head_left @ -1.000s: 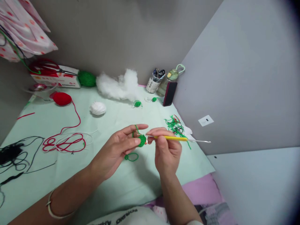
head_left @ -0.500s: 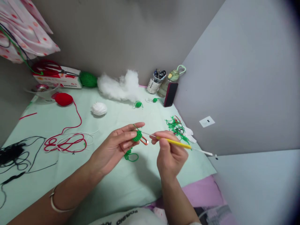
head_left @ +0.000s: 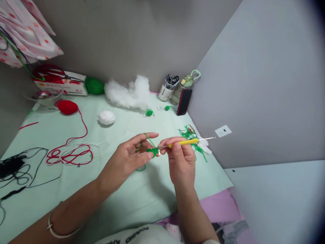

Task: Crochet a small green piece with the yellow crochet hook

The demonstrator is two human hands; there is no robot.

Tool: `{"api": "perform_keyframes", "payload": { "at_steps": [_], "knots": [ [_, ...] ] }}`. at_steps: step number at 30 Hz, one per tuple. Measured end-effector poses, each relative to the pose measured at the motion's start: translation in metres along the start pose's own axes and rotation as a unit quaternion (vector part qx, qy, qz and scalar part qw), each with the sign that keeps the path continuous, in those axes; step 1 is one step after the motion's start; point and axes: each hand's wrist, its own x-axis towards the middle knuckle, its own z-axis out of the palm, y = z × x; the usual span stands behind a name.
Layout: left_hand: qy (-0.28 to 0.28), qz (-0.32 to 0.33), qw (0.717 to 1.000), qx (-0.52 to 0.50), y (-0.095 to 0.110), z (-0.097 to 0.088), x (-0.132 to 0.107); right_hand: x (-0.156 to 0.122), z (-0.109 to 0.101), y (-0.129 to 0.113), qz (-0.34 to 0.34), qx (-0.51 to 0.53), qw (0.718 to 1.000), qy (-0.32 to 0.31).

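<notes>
My left hand pinches a small green crochet piece between thumb and fingers. Green yarn runs taut from the raised index finger down to the piece. In my right hand is a crochet hook with a yellow handle, held like a pen. Its metal tip meets the crochet piece, and the exact stitch is too small to make out. A stitch marker, mostly hidden by the fingers, shows a pale end beside the piece. A loop of green yarn hangs below the left hand.
Behind the hands are a white yarn ball, white stuffing, a phone and a pen cup. Red yarn and black yarn lie left. Yarn scraps sit right, near the wall.
The hook has swung to a flatter angle, its rear end rising, and my right hand has moved slightly left. The crochet piece has tilted in my left fingers, with the thumb now lower.
</notes>
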Motion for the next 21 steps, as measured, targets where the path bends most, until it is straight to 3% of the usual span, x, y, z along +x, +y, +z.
{"api": "perform_keyframes", "payload": {
  "at_steps": [6,10,12,14,16,17,18,21],
  "knots": [
    [0.018,0.003,1.0,0.007,0.003,0.003,-0.002,-0.001,-0.001,-0.006,-0.02,-0.018,0.999,-0.017],
    [0.046,0.011,0.999,0.014,0.004,0.006,-0.001,-0.007,0.0,-0.01,-0.111,-0.117,0.987,-0.026],
    [0.064,0.015,0.998,0.004,0.003,0.008,-0.001,-0.011,0.001,-0.006,-0.196,-0.201,0.959,-0.037],
    [0.068,0.013,0.997,-0.033,0.0,0.01,-0.001,-0.014,0.002,0.002,-0.295,-0.293,0.909,-0.035],
    [0.044,-0.014,0.995,-0.093,-0.003,0.011,-0.001,-0.015,0.002,0.01,-0.372,-0.365,0.853,-0.013],
    [0.024,-0.035,0.991,-0.124,-0.003,0.01,0.0,-0.016,0.002,0.012,-0.387,-0.369,0.845,-0.002],
    [0.008,-0.057,0.987,-0.152,-0.004,0.01,0.001,-0.015,0.003,0.013,-0.392,-0.361,0.846,0.005],
    [0.001,-0.081,0.975,-0.205,-0.001,0.007,0.003,-0.012,0.004,0.008,-0.288,-0.233,0.928,0.031]
  ]
}}
